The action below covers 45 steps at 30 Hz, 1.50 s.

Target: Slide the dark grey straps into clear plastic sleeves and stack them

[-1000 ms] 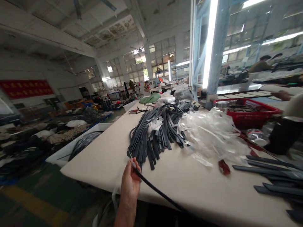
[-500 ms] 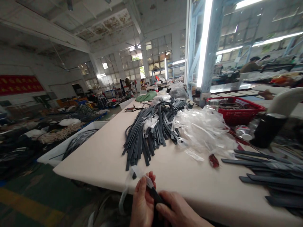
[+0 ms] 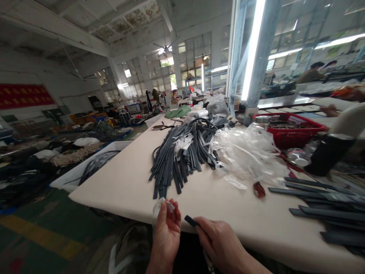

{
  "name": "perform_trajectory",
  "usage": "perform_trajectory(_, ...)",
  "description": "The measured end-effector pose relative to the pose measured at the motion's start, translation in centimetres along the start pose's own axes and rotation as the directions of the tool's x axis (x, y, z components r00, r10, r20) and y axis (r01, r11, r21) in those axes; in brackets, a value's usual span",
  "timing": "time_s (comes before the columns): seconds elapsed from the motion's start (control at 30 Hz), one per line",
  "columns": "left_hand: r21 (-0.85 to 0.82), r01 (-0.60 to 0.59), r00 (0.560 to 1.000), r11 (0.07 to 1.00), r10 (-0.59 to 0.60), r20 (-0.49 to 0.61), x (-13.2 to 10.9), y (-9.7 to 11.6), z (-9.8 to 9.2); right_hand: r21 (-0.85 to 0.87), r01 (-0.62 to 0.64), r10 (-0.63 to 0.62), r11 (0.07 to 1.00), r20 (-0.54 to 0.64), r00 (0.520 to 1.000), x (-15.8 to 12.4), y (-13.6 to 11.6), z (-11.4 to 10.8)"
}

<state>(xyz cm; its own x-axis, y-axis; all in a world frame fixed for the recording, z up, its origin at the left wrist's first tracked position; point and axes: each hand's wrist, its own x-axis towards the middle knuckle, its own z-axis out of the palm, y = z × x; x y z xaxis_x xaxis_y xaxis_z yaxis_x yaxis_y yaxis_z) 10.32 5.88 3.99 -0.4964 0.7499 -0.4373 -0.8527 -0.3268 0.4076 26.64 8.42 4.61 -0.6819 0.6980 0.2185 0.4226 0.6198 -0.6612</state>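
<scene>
The left hand (image 3: 167, 232) pinches a small scrap of clear plastic film (image 3: 163, 205) between thumb and fingertips, raised just over the near edge of the cream-topped bench (image 3: 128, 182). The right hand (image 3: 221, 243) is closed on a narrow dark rubber strip (image 3: 190, 221), only its blunt end showing past the thumb. That end points up and left, toward the left hand; the strip's long axis runs from there down and right into the palm, the remainder hidden under the hand (so its full length cannot be judged).

By the look of it, the step in hand is stripping the film off the strip's end: film and strip are now apart. The next move would call for dropping the scrap and laying the strip down flat, in line with its fellows.

Farther up the bench lies a heap of similar dark strips (image 3: 182, 156), beside it a mound of crumpled clear plastic wrappers (image 3: 248, 152), and at right a row of dark strips (image 3: 322, 209) laid side by side. A red plastic basket (image 3: 291, 131) stands behind.
</scene>
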Motion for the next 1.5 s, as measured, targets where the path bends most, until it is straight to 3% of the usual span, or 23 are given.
perform_trajectory(0.17,0.039,-0.001,1.0,0.999,0.001,-0.009,-0.3,-1.0,0.1,-0.15,0.035,-0.043,0.988,-0.044,0.998,1.0,-0.2,1.5)
perform_trajectory(0.67,0.095,-0.016,0.998,0.995,0.009,0.065,0.2,-1.8,-2.0,-0.079,-0.089,0.096,0.993,0.086,0.992,2.3,-0.4,0.1)
perform_trajectory(1.03,0.078,0.014,0.999,0.997,-0.016,0.028,0.0,-1.7,-2.5,-0.155,-0.02,0.033,0.988,0.081,0.996,2.2,0.2,2.2)
perform_trajectory(1.23,0.121,0.05,0.988,0.991,-0.067,0.142,0.2,-2.2,-4.1,-0.181,-0.069,0.091,0.981,0.119,0.989,3.1,0.1,1.9)
perform_trajectory(1.33,0.15,0.006,0.986,0.989,-0.031,0.165,0.1,-2.4,-5.0,-0.191,-0.068,0.099,0.979,0.156,0.983,3.8,0.1,2.2)
perform_trajectory(1.5,0.151,-0.038,0.997,0.988,0.027,0.071,0.7,-3.4,-6.5,-0.06,-0.061,0.075,0.996,0.272,0.959,4.0,1.3,3.7)
